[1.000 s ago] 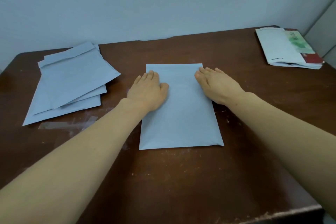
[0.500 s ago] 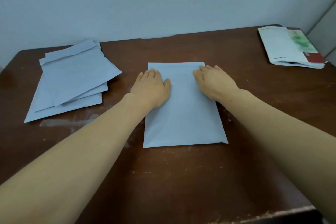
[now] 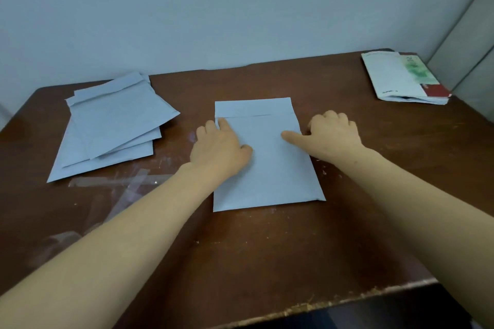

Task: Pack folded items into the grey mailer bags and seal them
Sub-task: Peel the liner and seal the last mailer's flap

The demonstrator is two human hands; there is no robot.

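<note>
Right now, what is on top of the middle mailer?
The left hand rests on the mailer, left side; the right hand pinches its right edge. Its contents are hidden.

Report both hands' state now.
Left hand: on left edge of the grey mailer bag; grip cannot be told.
Right hand: thumb on top, fingers curled at its right edge, pinching it.

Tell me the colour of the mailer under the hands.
The mailer is plain pale blue-grey, with no pattern. It shows best in the head view, the only one.
</note>
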